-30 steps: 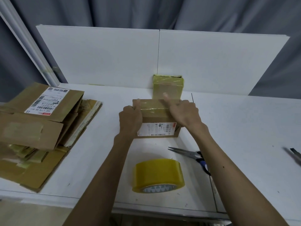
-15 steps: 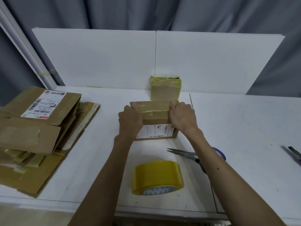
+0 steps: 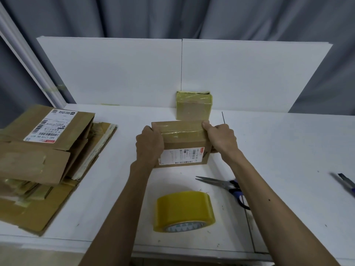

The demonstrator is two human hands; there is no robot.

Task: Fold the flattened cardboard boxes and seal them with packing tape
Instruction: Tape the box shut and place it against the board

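Sealing step on the small brown cardboard box with a white shipping label (image 3: pixel 182 144), mid-table on the white tabletop (image 3: pixel 278 150). We've got both hands clamped on its ends: left hand (image 3: pixel 148 144) wrapped over the left side, fingers curled onto the top edge; right hand (image 3: pixel 221 139) over the right side, fingertips (image 3: pixel 205 124) pressed on the far top corner. Clear tape strip across the top looks laid down already, so we read this as pressing the tape ends over the sides.

Just behind it, near but not clearly touching: a second small cardboard box wrapped in yellowish tape (image 3: pixel 194 106), standing against the white backboard (image 3: pixel 115 73). Looks finished.

Supplies:
- roll of yellow packing tape (image 3: pixel 184 210), lying near the front edge, between our forearms
- steel scissors with dark blue handles (image 3: pixel 222 186), just right of the roll, partly under the right forearm
- stack of flattened brown cardboard boxes (image 3: pixel 42 160), well off to the left

Next, probably: check the seams hold, park this box by the finished one, pull a flat from the stack. If a seam is still open, the right hand has to let go for the roll while the left pins the box.
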